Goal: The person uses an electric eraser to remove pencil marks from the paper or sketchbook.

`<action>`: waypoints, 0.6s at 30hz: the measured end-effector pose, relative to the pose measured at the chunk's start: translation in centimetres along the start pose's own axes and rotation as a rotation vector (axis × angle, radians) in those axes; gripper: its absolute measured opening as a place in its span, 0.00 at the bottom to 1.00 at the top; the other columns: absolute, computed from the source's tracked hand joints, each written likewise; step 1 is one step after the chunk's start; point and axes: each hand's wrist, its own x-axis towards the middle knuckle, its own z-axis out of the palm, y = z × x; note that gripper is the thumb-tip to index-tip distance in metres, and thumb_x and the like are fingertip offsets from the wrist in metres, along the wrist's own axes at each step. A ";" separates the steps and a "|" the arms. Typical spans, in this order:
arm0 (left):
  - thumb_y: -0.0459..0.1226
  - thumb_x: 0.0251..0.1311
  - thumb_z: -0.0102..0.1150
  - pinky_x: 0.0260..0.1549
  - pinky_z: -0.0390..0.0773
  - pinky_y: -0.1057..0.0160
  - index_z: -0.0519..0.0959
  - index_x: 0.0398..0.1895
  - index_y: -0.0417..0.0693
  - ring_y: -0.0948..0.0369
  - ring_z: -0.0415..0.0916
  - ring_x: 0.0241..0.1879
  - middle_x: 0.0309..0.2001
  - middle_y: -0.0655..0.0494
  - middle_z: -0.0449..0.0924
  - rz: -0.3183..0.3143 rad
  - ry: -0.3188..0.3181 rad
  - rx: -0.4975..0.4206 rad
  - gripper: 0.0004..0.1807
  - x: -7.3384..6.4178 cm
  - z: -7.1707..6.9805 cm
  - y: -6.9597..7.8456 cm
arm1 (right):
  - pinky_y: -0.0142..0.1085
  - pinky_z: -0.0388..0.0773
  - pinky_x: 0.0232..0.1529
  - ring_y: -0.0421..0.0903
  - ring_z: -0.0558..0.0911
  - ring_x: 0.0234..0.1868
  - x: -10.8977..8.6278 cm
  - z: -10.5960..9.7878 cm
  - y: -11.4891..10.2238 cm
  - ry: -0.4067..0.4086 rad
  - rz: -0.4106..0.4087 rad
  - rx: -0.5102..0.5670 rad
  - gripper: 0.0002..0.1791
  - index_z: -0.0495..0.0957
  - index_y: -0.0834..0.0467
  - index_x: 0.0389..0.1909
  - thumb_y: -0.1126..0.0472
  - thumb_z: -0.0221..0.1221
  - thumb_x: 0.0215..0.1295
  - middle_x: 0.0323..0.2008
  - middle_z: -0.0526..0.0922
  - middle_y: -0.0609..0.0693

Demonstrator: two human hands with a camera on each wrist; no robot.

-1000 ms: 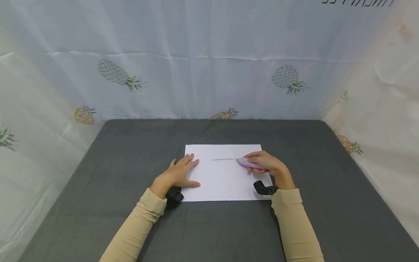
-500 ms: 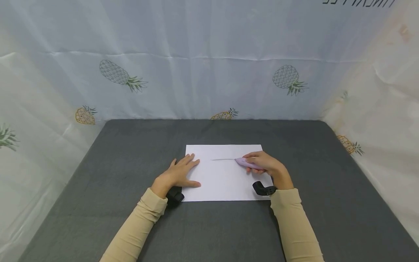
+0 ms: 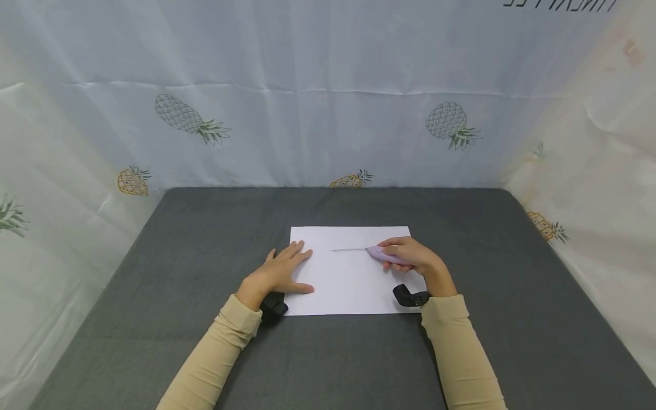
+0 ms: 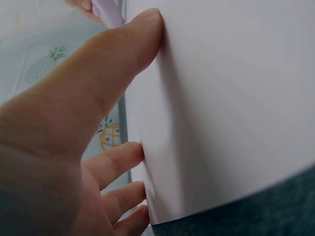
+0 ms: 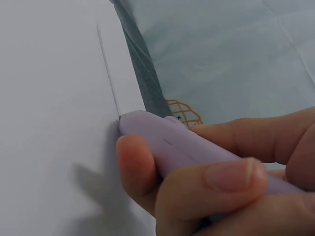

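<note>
My left hand point(image 3: 279, 273) rests on the left side of a white sheet of paper point(image 3: 348, 290), fingers spread. Its thumb point(image 4: 140, 39) lies over the sheet in the left wrist view, the other fingertips at the paper's edge. In my right hand point(image 3: 412, 255) is a lavender tool point(image 5: 172, 142) with a plump, tapered body, gripped between thumb and curled fingers. The tool's small dark tip meets the right end of a thin grey line point(image 3: 345, 249) across the paper's upper part. I cannot tell the tool's exact kind.
A dark grey cloth point(image 3: 215, 222) covers the table under the paper. Black wrist devices point(image 3: 410, 296) sit at both wrists. Behind and beside the table hangs a pale curtain point(image 3: 328, 125) with pineapple prints.
The right hand and the lavender tool have shifted slightly left along the grey line, whose visible part is a little shorter. The left hand has stayed in place.
</note>
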 end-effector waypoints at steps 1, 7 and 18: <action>0.57 0.54 0.64 0.71 0.41 0.31 0.56 0.75 0.49 0.47 0.40 0.79 0.78 0.45 0.44 0.000 0.000 -0.001 0.49 0.0 0.0 0.0 | 0.22 0.62 0.16 0.33 0.68 0.15 0.0 0.0 0.0 -0.002 0.000 -0.001 0.25 0.62 0.67 0.67 0.60 0.45 0.73 0.21 0.80 0.46; 0.57 0.54 0.64 0.71 0.41 0.31 0.55 0.75 0.49 0.47 0.40 0.79 0.78 0.45 0.44 -0.001 -0.003 0.002 0.49 0.0 0.1 -0.1 | 0.23 0.61 0.15 0.34 0.67 0.14 -0.1 0.2 -0.1 0.013 0.014 -0.007 0.25 0.63 0.67 0.67 0.61 0.45 0.73 0.21 0.80 0.47; 0.57 0.54 0.64 0.71 0.41 0.31 0.56 0.75 0.50 0.47 0.41 0.79 0.78 0.45 0.45 0.004 0.003 0.002 0.49 0.0 0.0 -0.1 | 0.23 0.61 0.16 0.34 0.67 0.14 -0.2 0.2 -0.2 0.029 0.009 -0.014 0.24 0.63 0.66 0.67 0.61 0.45 0.73 0.21 0.80 0.47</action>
